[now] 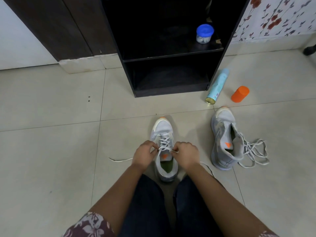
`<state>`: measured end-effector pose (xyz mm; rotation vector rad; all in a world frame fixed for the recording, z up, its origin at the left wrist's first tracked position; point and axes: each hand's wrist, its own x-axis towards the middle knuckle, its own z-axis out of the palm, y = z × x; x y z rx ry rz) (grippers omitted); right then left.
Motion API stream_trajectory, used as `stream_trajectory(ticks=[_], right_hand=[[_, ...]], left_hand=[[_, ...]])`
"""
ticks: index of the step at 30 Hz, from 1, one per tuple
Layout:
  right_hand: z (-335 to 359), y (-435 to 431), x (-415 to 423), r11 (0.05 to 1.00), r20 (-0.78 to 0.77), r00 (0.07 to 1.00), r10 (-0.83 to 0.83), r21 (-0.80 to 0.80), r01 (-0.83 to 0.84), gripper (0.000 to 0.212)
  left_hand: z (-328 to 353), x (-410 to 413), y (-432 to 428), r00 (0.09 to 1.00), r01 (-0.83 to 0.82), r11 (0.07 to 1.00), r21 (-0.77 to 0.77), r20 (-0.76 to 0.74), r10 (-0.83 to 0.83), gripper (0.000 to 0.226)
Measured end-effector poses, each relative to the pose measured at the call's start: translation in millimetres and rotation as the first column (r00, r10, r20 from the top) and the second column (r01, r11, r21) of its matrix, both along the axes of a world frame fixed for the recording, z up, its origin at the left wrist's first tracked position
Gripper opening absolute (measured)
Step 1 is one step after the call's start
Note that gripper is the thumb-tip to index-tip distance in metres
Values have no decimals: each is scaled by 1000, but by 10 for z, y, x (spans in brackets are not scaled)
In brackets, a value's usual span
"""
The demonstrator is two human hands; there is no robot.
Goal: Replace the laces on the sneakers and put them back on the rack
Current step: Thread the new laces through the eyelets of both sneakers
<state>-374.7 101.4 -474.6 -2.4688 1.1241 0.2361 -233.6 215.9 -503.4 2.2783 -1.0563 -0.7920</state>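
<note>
The lace (164,142), soft and limp, sits threaded through the sneaker (163,134) on the floor, both ends pinched near the top eyelets by the left hand (144,153) and right hand (186,153), probably the best hold.

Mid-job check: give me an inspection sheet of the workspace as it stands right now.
Surface: pale tiled floor.
Job's things: near sneaker upright, laced nearly to the top; far sneaker tipped sideways at right, loose lace spilling out; rack behind.
Clutter: can lying by the rack; orange cap beside it; jar on a rack shelf.
Grippers: left hand and right hand each pinch the lace.
Cables: nothing seen.
Surroundings: floral wall right, dark panel left.
</note>
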Motion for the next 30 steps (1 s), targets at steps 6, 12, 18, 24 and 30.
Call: stream_trajectory(ticks=[6, 12, 18, 24, 30], right_hand=[[7, -212, -176, 949, 41, 972, -231, 231, 215, 13], [-153, -239, -234, 879, 12, 957, -288, 400, 260, 21], [-103, -174, -90, 576, 202, 740, -641, 765, 290, 36], [-94, -68, 188, 367, 154, 613, -775, 899, 238, 26], [-145, -27, 256, 389, 232, 627, -744, 913, 124, 22]], left_hand=[[23, 84, 64, 996, -77, 995, 59, 38, 75, 9], [-47, 104, 92, 999, -46, 990, 134, -19, 49, 16], [163, 63, -39, 679, -459, 881, 116, -594, 432, 31], [342, -32, -203, 454, -523, 848, 84, -815, 360, 35], [466, -178, -257, 633, -402, 913, -72, -742, 221, 23]])
